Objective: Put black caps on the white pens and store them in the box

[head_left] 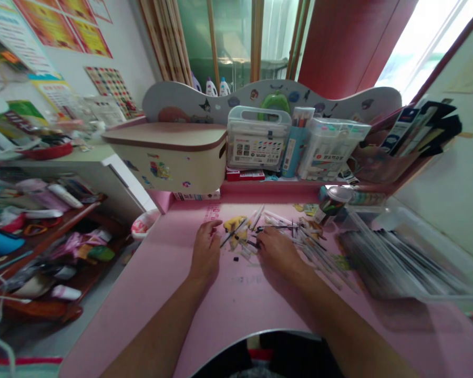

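Note:
My left hand (pixel 206 249) rests at the left of a scattered heap on the pink desk (pixel 161 278), its fingers apart. Just beyond its thumb, a thin dark pen (pixel 234 233) lies slanted across a yellow figure-shaped piece (pixel 236 224). My right hand (pixel 276 247) is closed, fingertips down among small dark pieces at the heap's middle; what they pinch is too small and blurred to tell. Clear pen-like sticks (pixel 319 257) spread out beside and behind it. A small black cap-like piece (pixel 236 259) sits alone between the hands.
At the right, a clear plastic tray (pixel 449 247) holds many dark-cored sticks, with a can (pixel 333 203) behind it. On the back shelf stand a lidded cream box (pixel 169 163), clear marker cases (pixel 258 139) and a pen holder (pixel 386 163). A bin (pixel 145 224) is left of the desk.

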The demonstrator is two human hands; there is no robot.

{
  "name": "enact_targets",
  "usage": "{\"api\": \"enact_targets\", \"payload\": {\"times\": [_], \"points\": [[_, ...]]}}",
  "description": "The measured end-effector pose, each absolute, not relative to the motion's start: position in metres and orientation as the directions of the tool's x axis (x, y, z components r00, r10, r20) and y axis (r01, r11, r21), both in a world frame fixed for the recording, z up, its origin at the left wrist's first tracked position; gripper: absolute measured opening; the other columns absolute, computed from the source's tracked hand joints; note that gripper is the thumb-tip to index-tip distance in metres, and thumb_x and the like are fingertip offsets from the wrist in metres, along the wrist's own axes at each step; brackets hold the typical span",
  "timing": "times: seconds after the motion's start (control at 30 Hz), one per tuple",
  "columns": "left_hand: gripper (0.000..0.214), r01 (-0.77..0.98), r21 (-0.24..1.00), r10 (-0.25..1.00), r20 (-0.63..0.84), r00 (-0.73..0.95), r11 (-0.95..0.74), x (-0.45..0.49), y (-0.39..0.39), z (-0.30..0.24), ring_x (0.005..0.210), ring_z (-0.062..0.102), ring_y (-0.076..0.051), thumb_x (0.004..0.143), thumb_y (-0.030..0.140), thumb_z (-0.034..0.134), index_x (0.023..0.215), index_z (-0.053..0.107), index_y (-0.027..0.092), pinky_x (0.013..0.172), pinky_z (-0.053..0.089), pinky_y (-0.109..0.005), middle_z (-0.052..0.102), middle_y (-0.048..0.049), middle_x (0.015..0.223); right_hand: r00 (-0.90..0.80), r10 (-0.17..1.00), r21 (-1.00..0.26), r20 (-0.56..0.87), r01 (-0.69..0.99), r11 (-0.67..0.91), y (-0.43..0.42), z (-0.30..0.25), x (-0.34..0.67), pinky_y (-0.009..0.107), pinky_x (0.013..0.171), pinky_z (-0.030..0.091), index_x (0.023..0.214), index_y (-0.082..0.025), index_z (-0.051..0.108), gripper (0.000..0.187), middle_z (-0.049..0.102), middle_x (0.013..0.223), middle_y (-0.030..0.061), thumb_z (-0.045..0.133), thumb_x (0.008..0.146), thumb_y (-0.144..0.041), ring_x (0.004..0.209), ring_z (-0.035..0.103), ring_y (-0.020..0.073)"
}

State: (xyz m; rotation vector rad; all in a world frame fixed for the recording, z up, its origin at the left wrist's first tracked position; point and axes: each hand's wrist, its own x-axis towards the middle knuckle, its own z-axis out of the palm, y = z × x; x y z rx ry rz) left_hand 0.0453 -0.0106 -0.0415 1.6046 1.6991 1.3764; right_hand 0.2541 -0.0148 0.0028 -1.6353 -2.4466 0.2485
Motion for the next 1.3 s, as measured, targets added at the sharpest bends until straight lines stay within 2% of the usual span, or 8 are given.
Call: {"api": "enact_targets", "payload": {"times": [0.13, 0.3, 0.43, 0.73, 0.87, 1.03, 1.17, 1.3], "points": [[0.031, 0.564, 0.806, 0.919, 0.341, -0.197, -0.179, 0.044, -0.008, -0.038, 0.105, 0.060, -0.022, 0.091, 0.021, 0.044, 0.114, 0.065, 0.019, 0.096, 0.049, -0.041, 0.064, -0.0088, 0.114, -0.260, 0.955, -0.269, 0.145, 0.918, 0.291, -0.012, -0.005, 0.265, 0.031, 0.087, 0.044, 0.101, -0.017, 0.068, 0.020, 0.064, 0.108, 0.0117, 0.054, 0.087, -0.011, 0.101, 0.058, 0.0229], [0.027, 0.740, 0.649, 0.936, 0.345, -0.078, -0.177, 0.043, -0.008, -0.030, 0.104, 0.058, -0.027, 0.090, 0.022, 0.047, 0.101, 0.070, 0.017, 0.097, 0.045, -0.044, 0.069, -0.0098, 0.105, -0.228, 0.963, -0.280, 0.144, 0.924, 0.261, -0.003, -0.013, 0.272, 0.032, 0.091, 0.043, 0.098, -0.018, 0.070, 0.021, 0.063, 0.107, 0.0115, 0.050, 0.092, -0.015, 0.104, 0.056, 0.0239], [0.025, 0.811, 0.557, 0.939, 0.342, -0.026, -0.180, 0.044, -0.008, -0.030, 0.101, 0.059, -0.027, 0.087, 0.019, 0.050, 0.099, 0.072, 0.016, 0.096, 0.044, -0.043, 0.071, -0.0102, 0.102, -0.237, 0.953, -0.294, 0.188, 0.912, 0.285, -0.004, -0.016, 0.269, 0.033, 0.093, 0.042, 0.099, -0.017, 0.070, 0.021, 0.063, 0.105, 0.0117, 0.051, 0.092, -0.015, 0.104, 0.055, 0.0249], [0.023, 0.824, 0.512, 0.931, 0.361, 0.049, -0.243, 0.054, -0.012, -0.028, 0.098, 0.056, -0.028, 0.085, 0.019, 0.053, 0.096, 0.073, 0.019, 0.093, 0.045, -0.045, 0.068, -0.0108, 0.102, -0.241, 0.936, -0.322, 0.258, 0.892, 0.318, -0.008, -0.019, 0.263, 0.037, 0.095, 0.041, 0.096, -0.016, 0.070, 0.019, 0.062, 0.105, 0.0123, 0.052, 0.090, -0.015, 0.103, 0.053, 0.0260], [0.020, 0.845, 0.452, 0.943, 0.291, 0.161, -0.284, 0.064, -0.019, -0.014, 0.101, 0.059, -0.029, 0.085, 0.018, 0.055, 0.094, 0.073, 0.021, 0.095, 0.044, -0.045, 0.070, -0.0099, 0.102, -0.244, 0.924, -0.342, 0.295, 0.876, 0.340, -0.012, -0.019, 0.262, 0.037, 0.093, 0.041, 0.096, -0.017, 0.070, 0.019, 0.061, 0.103, 0.0118, 0.051, 0.090, -0.015, 0.100, 0.052, 0.0253], [0.019, 0.871, 0.359, 0.939, 0.200, 0.279, -0.336, 0.067, -0.012, 0.004, 0.096, 0.063, -0.030, 0.083, 0.017, 0.059, 0.093, 0.075, 0.022, 0.089, 0.046, -0.043, 0.072, -0.0117, 0.099, -0.252, 0.896, -0.390, 0.365, 0.833, 0.393, -0.018, -0.018, 0.257, 0.034, 0.091, 0.041, 0.092, -0.017, 0.068, 0.016, 0.060, 0.100, 0.0098, 0.052, 0.090, -0.015, 0.099, 0.051, 0.0233], [0.024, 0.932, 0.250, 0.965, 0.097, 0.245, -0.262, 0.069, 0.013, 0.011, 0.098, 0.064, -0.030, 0.085, 0.016, 0.056, 0.094, 0.077, 0.022, 0.087, 0.047, -0.040, 0.073, -0.0136, 0.098, -0.261, 0.897, -0.394, 0.357, 0.829, 0.397, -0.018, -0.021, 0.256, 0.034, 0.090, 0.041, 0.089, -0.016, 0.069, 0.017, 0.060, 0.098, 0.0101, 0.052, 0.090, -0.014, 0.096, 0.051, 0.0230], [0.023, 0.952, 0.217, 0.976, 0.042, 0.213, -0.217, 0.077, 0.034, 0.010, 0.093, 0.067, -0.029, 0.083, 0.016, 0.057, 0.091, 0.078, 0.021, 0.082, 0.049, -0.036, 0.074, -0.0137, 0.096, -0.239, 0.899, -0.408, 0.366, 0.827, 0.386, -0.014, -0.025, 0.259, 0.034, 0.092, 0.041, 0.093, -0.016, 0.069, 0.017, 0.060, 0.099, 0.0101, 0.052, 0.090, -0.014, 0.097, 0.052, 0.0231]]}}
